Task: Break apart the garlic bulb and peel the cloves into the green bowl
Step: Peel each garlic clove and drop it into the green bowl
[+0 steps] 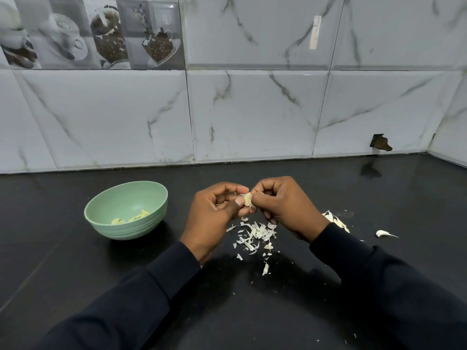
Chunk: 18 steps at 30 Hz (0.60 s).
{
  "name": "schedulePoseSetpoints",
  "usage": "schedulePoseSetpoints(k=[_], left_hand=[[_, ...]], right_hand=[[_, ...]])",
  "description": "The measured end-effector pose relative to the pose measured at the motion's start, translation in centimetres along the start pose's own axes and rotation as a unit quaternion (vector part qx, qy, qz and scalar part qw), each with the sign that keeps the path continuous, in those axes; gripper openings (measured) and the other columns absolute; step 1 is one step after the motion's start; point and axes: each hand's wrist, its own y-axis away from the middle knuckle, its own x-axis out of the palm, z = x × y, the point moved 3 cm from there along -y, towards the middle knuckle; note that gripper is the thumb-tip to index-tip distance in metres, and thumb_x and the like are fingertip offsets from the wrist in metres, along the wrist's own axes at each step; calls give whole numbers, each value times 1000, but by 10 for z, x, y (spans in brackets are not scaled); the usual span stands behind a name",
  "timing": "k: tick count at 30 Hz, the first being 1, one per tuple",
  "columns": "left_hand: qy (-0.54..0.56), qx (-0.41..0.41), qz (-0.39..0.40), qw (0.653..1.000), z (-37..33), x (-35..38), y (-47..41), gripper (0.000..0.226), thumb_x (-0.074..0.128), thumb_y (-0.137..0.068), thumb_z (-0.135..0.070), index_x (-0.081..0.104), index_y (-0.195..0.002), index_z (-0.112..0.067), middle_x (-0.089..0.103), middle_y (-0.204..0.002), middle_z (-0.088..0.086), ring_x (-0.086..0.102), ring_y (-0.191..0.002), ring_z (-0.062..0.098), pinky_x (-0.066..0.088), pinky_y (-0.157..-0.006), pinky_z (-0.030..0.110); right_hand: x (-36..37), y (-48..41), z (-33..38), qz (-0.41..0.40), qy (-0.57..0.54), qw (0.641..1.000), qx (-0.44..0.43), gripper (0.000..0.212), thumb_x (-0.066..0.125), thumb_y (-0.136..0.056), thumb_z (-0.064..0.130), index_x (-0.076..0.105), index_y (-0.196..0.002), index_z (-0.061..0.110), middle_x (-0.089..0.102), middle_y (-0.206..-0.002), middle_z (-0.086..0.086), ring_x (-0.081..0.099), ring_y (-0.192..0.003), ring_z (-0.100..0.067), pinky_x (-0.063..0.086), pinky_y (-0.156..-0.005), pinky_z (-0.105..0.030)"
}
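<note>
Sitting at the left of a black counter (pixel 75 253), a green bowl (pixel 131 229) holds a few peeled cloves (pixel 132 218) on its floor. To its right, a person's left hand (pixel 214 210) pinches a garlic clove (pixel 247 199) between thumb and curled fingers, raised above the counter. The clove sits right at the fingertips, between the two hands. The right hand (pixel 285 205) meets it from the other side, thumb and forefinger pinching the same clove. Beneath the hands lies a scatter of torn skins (pixel 255 236). Farther right, pale garlic pieces (pixel 337 222) show just past the right wrist, partly hidden by it. A lone clove (pixel 382 233) with a papery tail lies well apart from the bowl.
</note>
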Motion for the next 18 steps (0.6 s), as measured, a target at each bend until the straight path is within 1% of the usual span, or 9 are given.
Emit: schedulePoseSetpoints(k=[3,5,6,9,10,12,15,16,18], left_hand=[[-17,6,0,1000,1,-1,-1,16,62,-95,7,74,-103,0,76,-91,18,76,-83,28,60,-75,24],[-24,8,-2,1000,-1,-1,-2,14,66,-94,2,76,-102,-2,77,-92,15,76,-84,28,61,-77,27],[-32,12,0,999,-2,-1,-2,12,70,-91,-2,77,-101,-4,78,-91,12,76,-83,25,61,-77,28],[-61,24,12,998,-8,-2,-3,13,78,-84,-5,78,-97,-3,78,-83,6,73,-74,11,56,-68,21],[-64,22,19,998,-10,-3,-4,15,79,-82,-5,78,-97,-2,78,-82,7,72,-73,11,55,-67,20],[-60,14,41,997,-11,-6,-5,16,79,-82,-5,76,-97,0,77,-82,11,74,-73,16,56,-68,21],[-59,9,72,996,-13,-8,-8,14,76,-85,-1,73,-98,2,77,-83,17,76,-75,24,58,-69,24],[-56,8,78,995,-14,-8,-8,13,74,-86,1,71,-99,3,76,-83,18,75,-74,24,59,-68,24],[-43,5,85,995,-14,-9,-8,12,70,-88,5,70,-100,5,76,-84,21,75,-73,24,60,-69,25]], right_hand=[[2,-2,-4,-16,-29,999,9,16,64,-91,0,67,-76,-5,56,-48,0,40,-39,-10,34,-40,-21],[3,-3,-6,-24,-37,999,9,18,66,-90,4,67,-74,-3,54,-50,-7,40,-40,-12,34,-41,-21],[4,-3,-7,-23,-41,999,9,19,68,-90,7,67,-72,0,53,-50,-8,39,-39,-13,33,-41,-21],[5,-4,-8,-10,-60,998,12,21,77,-86,14,66,-70,7,51,-51,-9,38,-40,-14,32,-42,-22],[5,-5,-9,-4,-64,998,13,21,78,-85,16,66,-70,6,50,-52,-10,38,-40,-14,32,-43,-23],[5,-5,-10,9,-68,998,11,25,75,-83,20,65,-73,-1,50,-54,-13,37,-41,-16,32,-41,-22],[4,-5,-10,27,-76,997,5,40,70,-73,31,64,-79,-8,51,-60,-18,37,-43,-18,30,-40,-21],[4,-6,-9,32,-79,996,4,41,69,-72,32,64,-80,-9,51,-62,-19,37,-44,-18,30,-39,-21],[4,-6,-9,40,-91,995,7,36,68,-74,26,63,-80,-10,51,-63,-19,37,-42,-17,29,-39,-20]])
